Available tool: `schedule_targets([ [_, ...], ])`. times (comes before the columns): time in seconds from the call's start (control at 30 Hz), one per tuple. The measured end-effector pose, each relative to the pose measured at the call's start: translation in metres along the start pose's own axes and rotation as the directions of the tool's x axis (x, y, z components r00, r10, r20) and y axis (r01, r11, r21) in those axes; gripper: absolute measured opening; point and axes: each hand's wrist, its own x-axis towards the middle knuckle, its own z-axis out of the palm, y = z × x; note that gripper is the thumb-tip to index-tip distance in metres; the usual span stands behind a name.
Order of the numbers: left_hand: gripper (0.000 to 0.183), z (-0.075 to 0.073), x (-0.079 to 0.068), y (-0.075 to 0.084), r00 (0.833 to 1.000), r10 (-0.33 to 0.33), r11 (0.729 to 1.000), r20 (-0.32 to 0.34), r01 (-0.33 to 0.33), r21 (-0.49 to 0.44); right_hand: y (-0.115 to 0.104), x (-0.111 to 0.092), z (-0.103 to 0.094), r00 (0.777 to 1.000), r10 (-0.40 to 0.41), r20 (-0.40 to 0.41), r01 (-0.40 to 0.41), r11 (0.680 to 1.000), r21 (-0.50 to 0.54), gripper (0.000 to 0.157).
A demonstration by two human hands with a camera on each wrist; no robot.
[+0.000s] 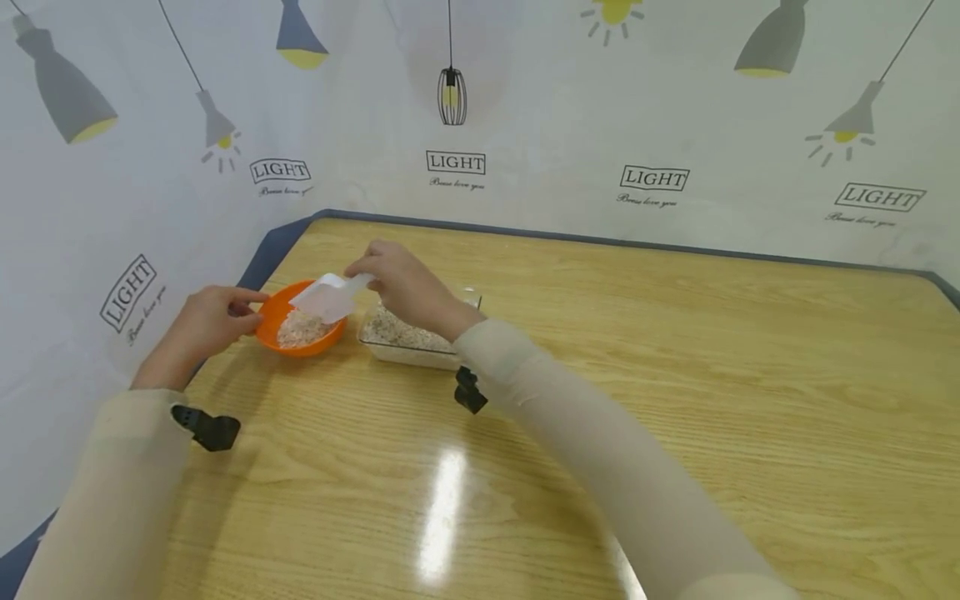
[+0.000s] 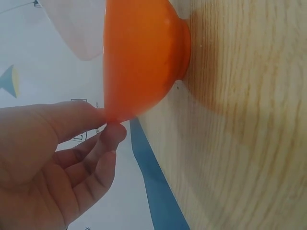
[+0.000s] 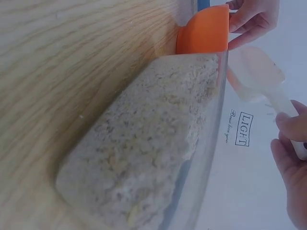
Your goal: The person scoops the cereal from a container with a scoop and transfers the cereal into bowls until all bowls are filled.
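My left hand (image 1: pixel 213 321) pinches the rim of an orange bowl (image 2: pixel 139 52) between thumb and fingers. Pale oat flakes (image 1: pixel 300 330) lie inside the bowl, which stands on the table. Gripped by its handle in my right hand (image 1: pixel 405 287), a white plastic scoop (image 1: pixel 327 297) is tilted over the bowl. In the right wrist view the scoop's blade overlaps the space just above the bowl's rim. Beside the bowl, below my right hand, a clear rectangular container (image 3: pixel 144 139) holds a lot of flakes; my right forearm partly covers it in the head view.
The wooden table (image 1: pixel 675 375) spreads to the right and toward me. A white cloth wall (image 1: pixel 540 117) printed with lamps rises behind and to the left, close to my left arm. Dark blue edging (image 1: pixel 525 233) runs along the table's back edge.
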Motion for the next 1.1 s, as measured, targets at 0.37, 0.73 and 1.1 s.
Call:
schedule_targets([
  [0.37, 0.034, -0.002, -0.003, 0.01, 0.995, 0.01, 1.0, -0.096, -0.011, -0.003, 0.017, -0.012, -0.009, 0.998, 0.03, -0.056, -0.023, 0.993, 0.112, 0.028],
  [0.73, 0.03, 0.004, -0.004, 0.055, 0.987, 0.108, 0.991, -0.116, -0.116, -0.064, 0.029, -0.031, -0.036, 1.0, 0.025, 0.006, -0.026, 0.992, 0.12, 0.03],
  [1.1, 0.029, 0.026, -0.002, 0.086, 0.969, 0.246, 0.966, -0.023, -0.248, -0.074, 0.046, -0.059, -0.06, 0.997, 0.051, 0.066, -0.058, 0.993, 0.098, 0.026],
])
